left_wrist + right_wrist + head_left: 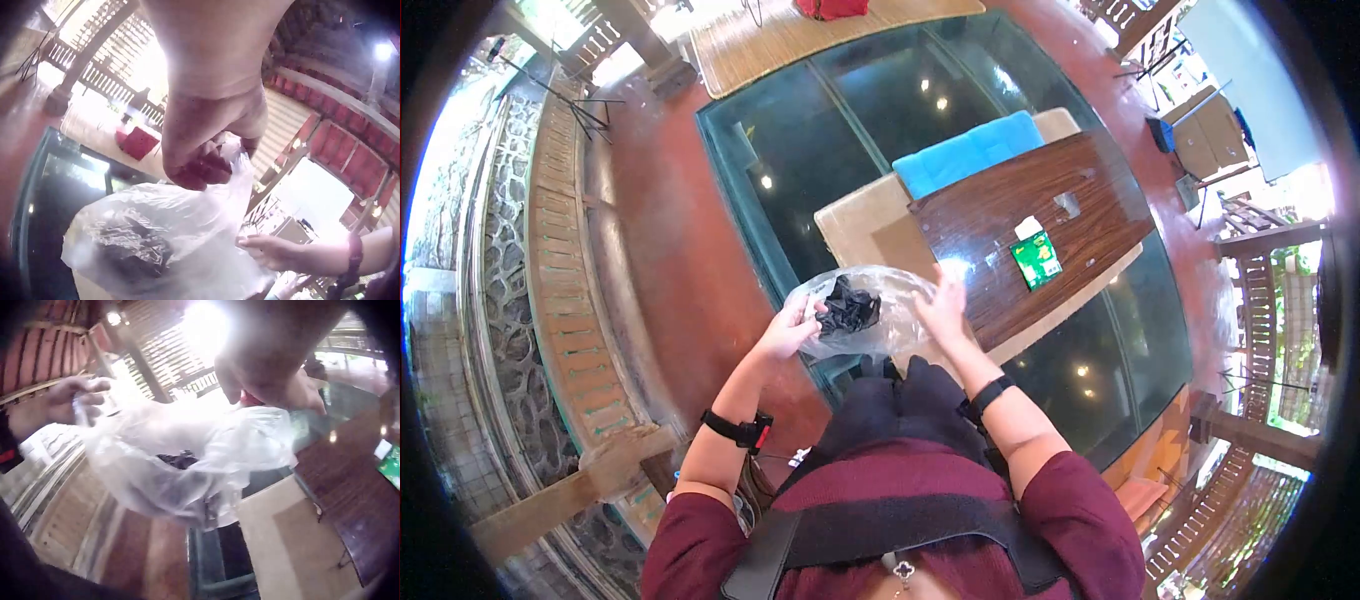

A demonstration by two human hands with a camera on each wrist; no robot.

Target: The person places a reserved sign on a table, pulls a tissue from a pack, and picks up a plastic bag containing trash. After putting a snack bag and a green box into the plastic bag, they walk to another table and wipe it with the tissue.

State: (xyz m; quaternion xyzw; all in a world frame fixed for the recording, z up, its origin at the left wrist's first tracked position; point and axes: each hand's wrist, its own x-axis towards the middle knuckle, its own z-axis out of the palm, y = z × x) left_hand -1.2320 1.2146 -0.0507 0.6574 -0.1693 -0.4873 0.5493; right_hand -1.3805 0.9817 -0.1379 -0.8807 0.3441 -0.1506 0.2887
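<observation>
A translucent plastic bag (892,330) hangs between both hands in front of the body, its mouth spread wide in the head view. Inside it lies a crumpled black plastic piece (850,308), nearer the left side. The left hand (785,330) grips the bag's left rim; bunched film shows at its curled fingers in the left wrist view. On the opposite rim, the right hand (943,310) pinches the film between thumb and fingers. Through the film in the left wrist view, the dark contents (140,250) show near the bottom of the bag.
A dark wooden table (990,225) stands ahead to the right, with a green packet (1036,260) and a crumpled clear wrapper (1067,205) on it. Beyond its far edge is a bench with a blue cushion (970,153). Glass floor panels (800,130) surround them.
</observation>
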